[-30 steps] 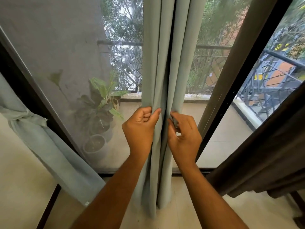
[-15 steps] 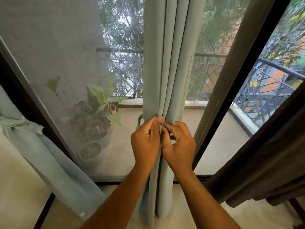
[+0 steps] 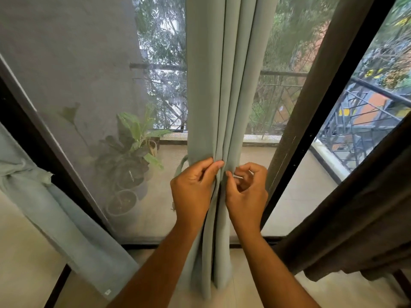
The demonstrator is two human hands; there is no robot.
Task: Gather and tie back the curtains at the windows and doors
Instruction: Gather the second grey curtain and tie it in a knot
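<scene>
Hands closing in together since second ago, bunching folds tighter at frame centre. Pale green curtain (image 3: 222, 96) hanging centre frame, top edge to floor, in front of mesh screen door (image 3: 89, 85). Second curtain (image 3: 66, 218) at lower left already knotted back. Left hand (image 3: 192, 192) gripping left folds, fingers curling round fabric; thin loop showing just left of it. Right hand (image 3: 246, 194) pinching right folds, fingers curling. Fabric looking soft, light, pliable; likely best holding mid-height, around whole bundle.
</scene>
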